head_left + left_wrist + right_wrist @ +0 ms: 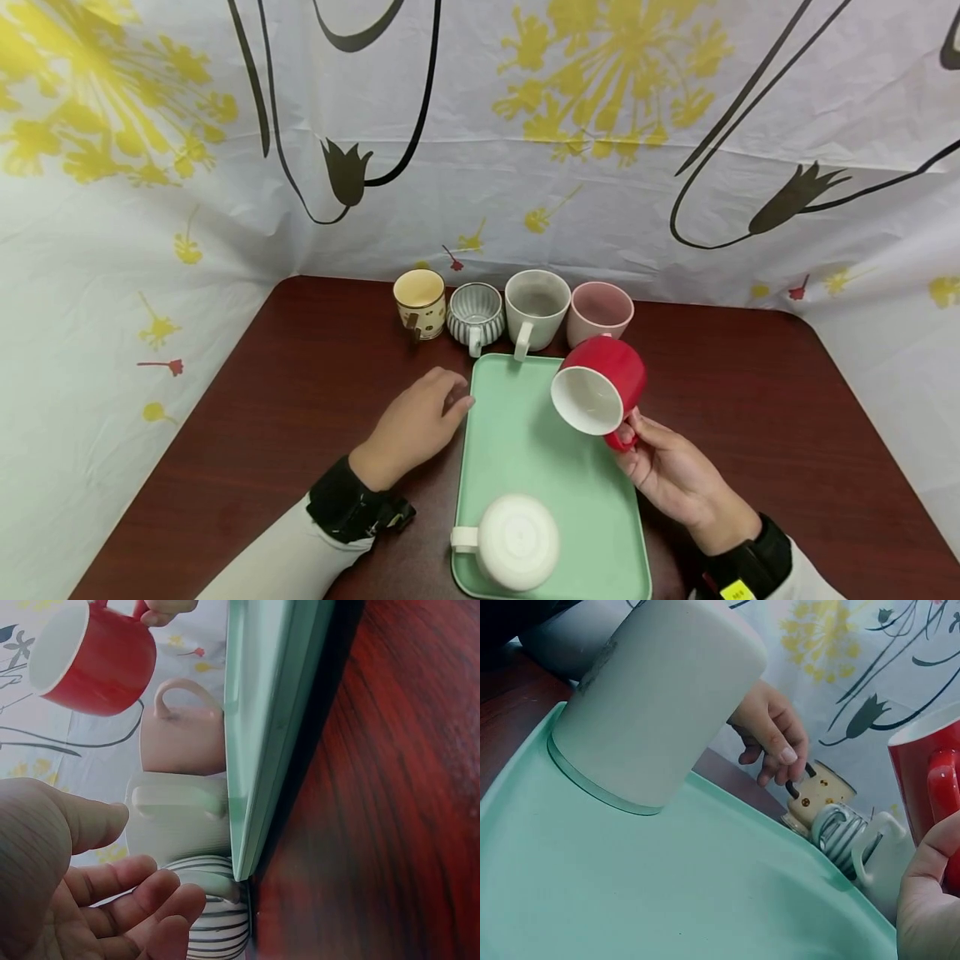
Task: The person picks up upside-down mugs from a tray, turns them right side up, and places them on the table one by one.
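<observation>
My right hand (632,435) pinches the handle of a red mug (600,383) with a white inside and holds it tilted above the right side of a mint green tray (525,433), mouth towards me. Seen from the right wrist, the red mug (922,772) rises beside my right palm (930,900). A white mug (517,542) stands upside down on the tray's near end, handle to the left. On the table beside the tray's left rim rests my left hand (448,402), fingers loosely curled and empty; the left hand (772,731) hangs just past the tray rim (795,840).
Along the back of the dark wooden table (300,400) stand a yellow mug (420,302), a striped mug (476,315), a pale grey mug (536,307) and a pink mug (600,310). A flowered cloth (480,125) walls in the table at the back and sides.
</observation>
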Tool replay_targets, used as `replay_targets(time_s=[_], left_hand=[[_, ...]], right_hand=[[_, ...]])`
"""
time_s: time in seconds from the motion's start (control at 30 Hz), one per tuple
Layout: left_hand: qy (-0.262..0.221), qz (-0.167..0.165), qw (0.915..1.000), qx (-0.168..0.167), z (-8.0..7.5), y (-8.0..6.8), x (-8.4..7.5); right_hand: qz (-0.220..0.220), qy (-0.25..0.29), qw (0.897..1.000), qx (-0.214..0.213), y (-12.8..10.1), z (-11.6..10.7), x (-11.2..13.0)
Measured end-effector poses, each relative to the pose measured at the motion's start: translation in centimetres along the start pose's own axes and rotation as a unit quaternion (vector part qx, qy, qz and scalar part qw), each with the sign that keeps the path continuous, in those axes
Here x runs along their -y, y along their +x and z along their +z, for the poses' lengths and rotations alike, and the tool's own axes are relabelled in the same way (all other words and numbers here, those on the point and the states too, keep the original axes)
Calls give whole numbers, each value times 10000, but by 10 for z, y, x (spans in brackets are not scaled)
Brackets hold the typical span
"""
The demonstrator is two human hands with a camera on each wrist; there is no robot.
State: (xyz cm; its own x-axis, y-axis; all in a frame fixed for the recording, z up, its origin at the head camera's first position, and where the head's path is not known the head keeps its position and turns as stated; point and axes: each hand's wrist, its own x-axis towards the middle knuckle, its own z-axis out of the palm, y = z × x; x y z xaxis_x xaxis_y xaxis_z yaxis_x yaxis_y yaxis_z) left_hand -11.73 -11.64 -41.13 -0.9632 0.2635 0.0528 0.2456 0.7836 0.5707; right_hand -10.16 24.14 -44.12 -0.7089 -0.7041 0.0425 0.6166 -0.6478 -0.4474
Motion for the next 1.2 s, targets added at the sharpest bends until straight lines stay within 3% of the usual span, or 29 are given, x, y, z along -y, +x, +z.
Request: replay_targets(time_s=[0.4,0.6,0.87,1.0,1.2], left_hand=[[-79,134,9998,97,-1,1,-4],[-647,269,9968,387,-7,3,-15],[-1644,705,9786,1015,-19,14,-42],[-2159,666,9679,1104,-23,20,-54],[-2976,618,9470,1044,-20,26,-65]], right_hand=[[-58,370,9987,-337,10,6,-1],[38,309,9990,-309,24,18,-4],[3,363,9993,-77,47,39,-9],[-154,261,9995,51,58,47,-12],[-353,63,9993,-109,70,58,-14]])
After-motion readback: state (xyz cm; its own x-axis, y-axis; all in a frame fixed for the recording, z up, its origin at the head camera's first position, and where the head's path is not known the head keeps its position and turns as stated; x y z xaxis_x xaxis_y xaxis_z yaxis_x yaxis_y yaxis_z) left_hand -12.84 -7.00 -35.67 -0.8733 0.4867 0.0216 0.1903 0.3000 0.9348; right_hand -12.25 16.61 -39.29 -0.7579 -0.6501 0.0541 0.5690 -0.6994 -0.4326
